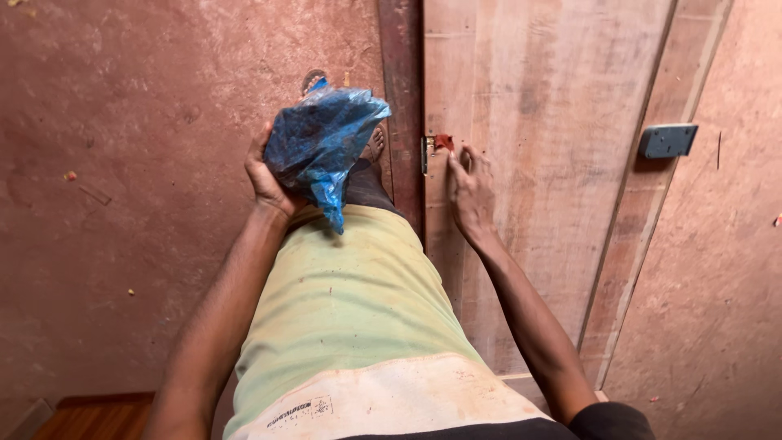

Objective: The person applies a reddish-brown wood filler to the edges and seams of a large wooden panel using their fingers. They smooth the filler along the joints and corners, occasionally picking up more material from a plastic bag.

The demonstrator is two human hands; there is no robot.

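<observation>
My left hand (265, 175) grips a crumpled blue plastic bag (322, 143) held up above my knee. My right hand (471, 191) rests flat on a wooden door panel (546, 98) lying on the floor, its fingertips next to a small metal hinge (432, 148) with a reddish piece at the panel's left edge. A dark wooden strip (401, 90) runs along that edge. My leg in light green shorts (350, 301) fills the middle, with my foot (375, 147) partly hidden behind the bag.
A grey metal lock case (668, 140) lies on the door's right rail. The reddish concrete floor (122, 163) spreads left and right, with small bits of debris. A wooden plank end (90, 415) shows at the bottom left.
</observation>
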